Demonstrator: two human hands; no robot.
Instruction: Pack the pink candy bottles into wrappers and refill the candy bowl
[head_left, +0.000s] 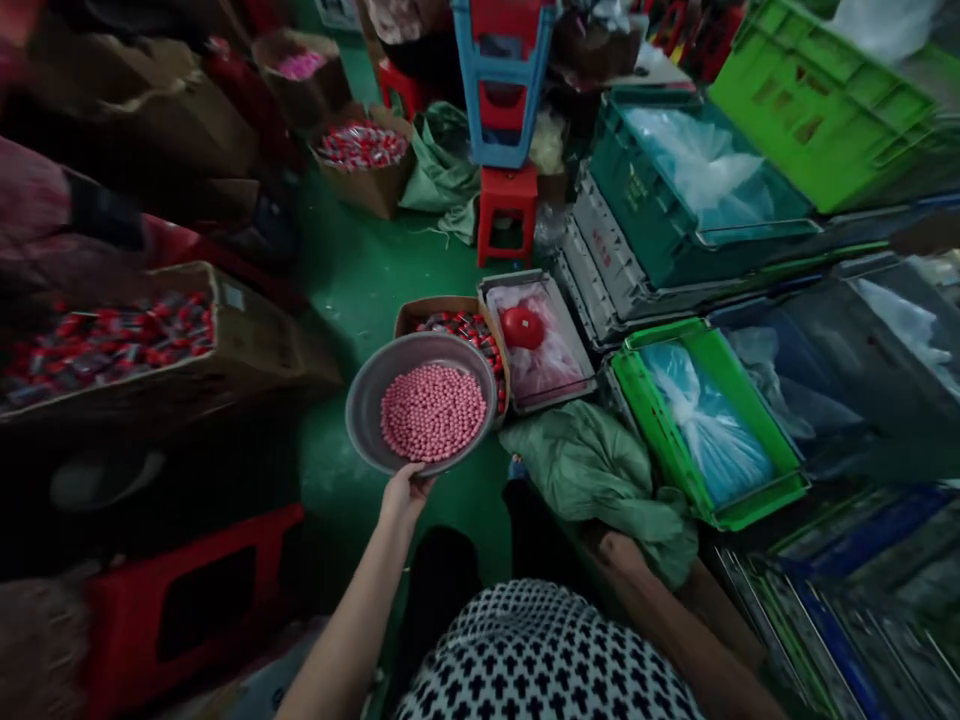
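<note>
The left hand (403,495), fingers gripping its rim, holds a round grey metal bowl (375,385) already loaded with small pink beads (433,411) above the cardboard box of red pieces (466,328), while the right hand (619,550) rests beside green cloth (592,465) just right of the bowl, its fingers' spread impossible to tell.

This looks like a small packing workshop, crowded at floor level. Cardboard boxes (105,345) heaped with small red items line a painted green floor (360,280), plastic crates (709,420) lined with clear bags stack up on the other side, and low plastic stools (508,212) stand between them.
</note>
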